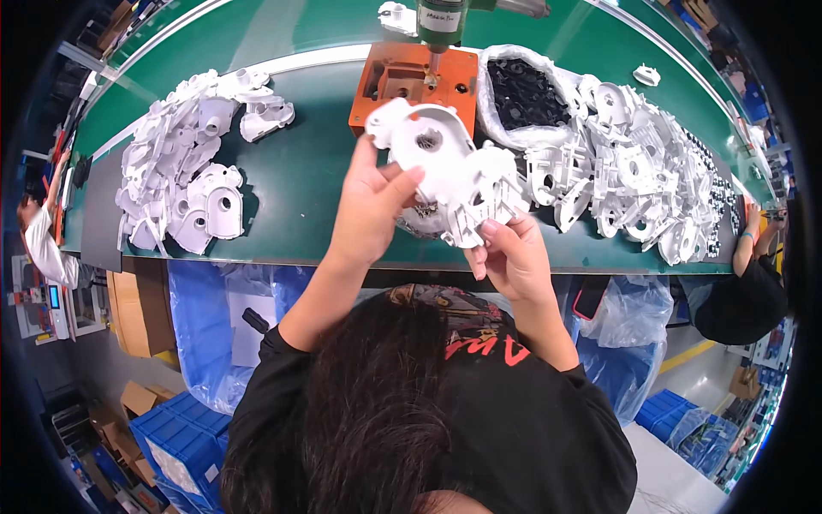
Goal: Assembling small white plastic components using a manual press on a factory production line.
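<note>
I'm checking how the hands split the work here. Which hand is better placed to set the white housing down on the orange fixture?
Probably the left hand: it grips the white plastic housing near its top, just below the orange fixture. The right hand pinches the lower edge, farther away.

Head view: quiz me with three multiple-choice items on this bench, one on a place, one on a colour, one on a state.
1. Where is the orange fixture?
A. behind the held white housing
B. on the floor
C. in the blue crate

2. What colour are the parts in the open bag?
A. white
B. black
C. orange

3. How is the housing held?
A. left hand only
B. lying on the green bench
C. both hands, with the right hand

Answers: 1 A, it sits on the bench beyond the housing. 2 B, dark pieces fill the bag. 3 C, fingers of both grip it above the bench.
</note>
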### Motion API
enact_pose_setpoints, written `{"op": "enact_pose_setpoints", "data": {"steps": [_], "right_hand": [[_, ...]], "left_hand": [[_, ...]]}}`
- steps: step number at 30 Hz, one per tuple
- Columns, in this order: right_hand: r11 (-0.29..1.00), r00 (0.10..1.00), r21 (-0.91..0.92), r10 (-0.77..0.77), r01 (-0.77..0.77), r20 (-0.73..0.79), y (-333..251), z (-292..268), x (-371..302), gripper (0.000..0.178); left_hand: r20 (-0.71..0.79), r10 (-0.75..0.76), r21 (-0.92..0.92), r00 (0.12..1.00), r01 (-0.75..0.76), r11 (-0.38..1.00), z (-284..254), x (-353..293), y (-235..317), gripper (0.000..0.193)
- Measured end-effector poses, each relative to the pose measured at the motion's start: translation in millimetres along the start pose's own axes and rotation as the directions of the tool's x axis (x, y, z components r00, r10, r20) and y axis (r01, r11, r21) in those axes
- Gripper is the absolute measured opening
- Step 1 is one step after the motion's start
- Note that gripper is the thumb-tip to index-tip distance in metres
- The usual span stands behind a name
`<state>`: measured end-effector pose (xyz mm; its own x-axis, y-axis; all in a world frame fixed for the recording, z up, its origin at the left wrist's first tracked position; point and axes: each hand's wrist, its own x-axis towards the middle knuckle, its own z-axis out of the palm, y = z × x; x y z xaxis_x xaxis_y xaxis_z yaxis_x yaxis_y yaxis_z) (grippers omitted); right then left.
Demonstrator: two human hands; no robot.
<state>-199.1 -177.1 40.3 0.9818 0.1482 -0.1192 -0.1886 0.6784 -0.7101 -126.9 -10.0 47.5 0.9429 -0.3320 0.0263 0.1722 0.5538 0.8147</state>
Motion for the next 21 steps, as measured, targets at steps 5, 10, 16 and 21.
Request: {"op": "enact_pose_setpoints", "data": {"steps": [5,10,16,21], "right_hand": [[0.990,0.987,-0.135,-0.057,0.037,-0.147,-2.5,-2.6,3.4,0.011],[0.981,0.985,-0.182,-0.096,0.069,-0.146,-3.2,-9.3,2.2,0.011],[0.962,0.988,-0.262,-0.112,0.081,-0.105,-2.2,-13.2,3.3,0.014],[0.891,0.990,-0.452,-0.100,0.045,-0.099,2.1,-21.0,6.4,0.019]], "left_hand": [[0.180,0.063,-0.007,0.982,-0.063,0.998,6.1,-13.9,-10.9,0.056],[0.208,0.070,-0.031,0.976,-0.064,0.997,15.2,-26.1,-12.7,0.051],[0.312,0.088,0.054,0.946,-0.110,0.992,17.1,-25.5,-13.4,0.051],[0.269,0.255,0.169,0.929,-0.306,0.937,25.4,-25.8,-19.6,0.048]]}}
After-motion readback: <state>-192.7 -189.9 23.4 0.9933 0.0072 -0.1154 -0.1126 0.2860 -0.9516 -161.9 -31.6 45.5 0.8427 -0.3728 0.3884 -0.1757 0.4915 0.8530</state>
